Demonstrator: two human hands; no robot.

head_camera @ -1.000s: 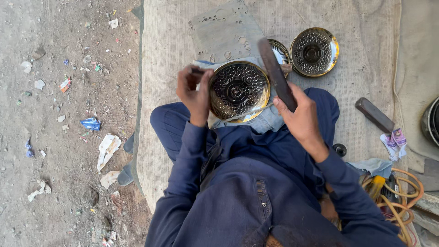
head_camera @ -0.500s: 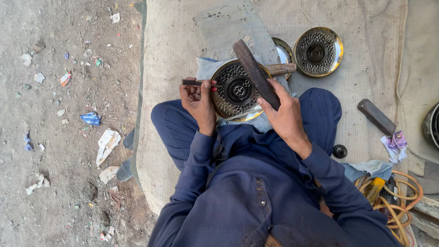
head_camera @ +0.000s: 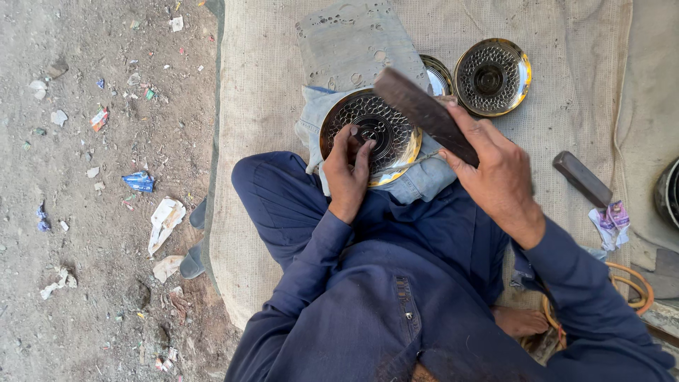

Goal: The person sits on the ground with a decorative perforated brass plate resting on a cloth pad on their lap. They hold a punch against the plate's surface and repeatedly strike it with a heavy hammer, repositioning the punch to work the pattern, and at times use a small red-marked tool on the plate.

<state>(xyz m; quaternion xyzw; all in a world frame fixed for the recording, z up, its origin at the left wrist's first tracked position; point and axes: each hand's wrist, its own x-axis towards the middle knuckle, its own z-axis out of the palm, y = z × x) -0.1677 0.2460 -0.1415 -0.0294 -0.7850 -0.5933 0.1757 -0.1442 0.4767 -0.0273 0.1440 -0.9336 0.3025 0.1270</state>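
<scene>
on the burlap mat, near its centre, a round brass plate with pierced, embossed pattern rests on a folded piece of blue denim over the seated person's lap. the left hand lies on the near left part of this plate; its fingers are curled, fingertips pressed to the patterned face close to the dark central hub. whether a small tool is pinched under them cannot be told. the right hand is raised just right of the plate, fingers clenched around a dark, flat wooden bar that slants up and left across the plate's far right rim. farther away, a second brass plate lies flat on the mat, with a third plate partly hidden behind the bar. a grey perforated sheet lies beyond the denim. at right, a dark block-shaped tool lies on the mat, well apart from both hands. litter is scattered over the bare ground at left.
</scene>
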